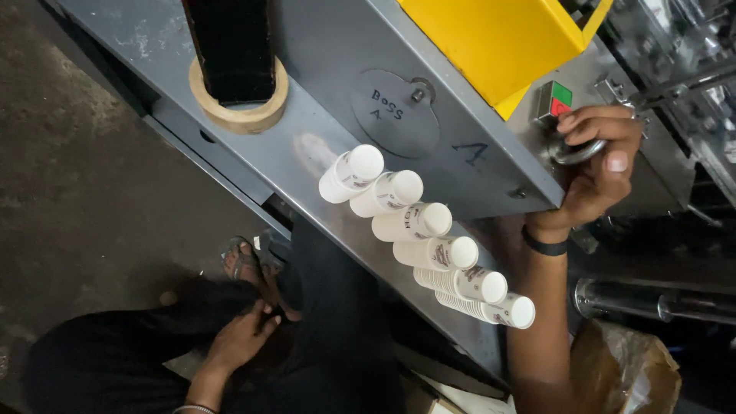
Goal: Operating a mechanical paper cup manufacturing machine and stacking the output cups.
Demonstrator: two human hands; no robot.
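My right hand [602, 165] is closed around a round metal knob [571, 152] on the side of a grey machine [330, 61], just below a red and green switch [555, 100]. A dark band circles that wrist. My left hand [241, 337] lies low at the left on my dark-clothed leg, fingers loosely apart and holding nothing, next to a foot in a sandal [249, 264]. Several stacks of white paper cups [425, 238] stand bottoms up in a slanting row on the machine's ledge, left of my right forearm.
A roll of tan tape [239, 115] sits on the machine with a black block [230, 46] standing through it. A yellow cover [491, 38] is at the top. Metal rods [652, 303] and a brown crumpled bag [625, 368] are at the right; dark floor [84, 192] lies at the left.
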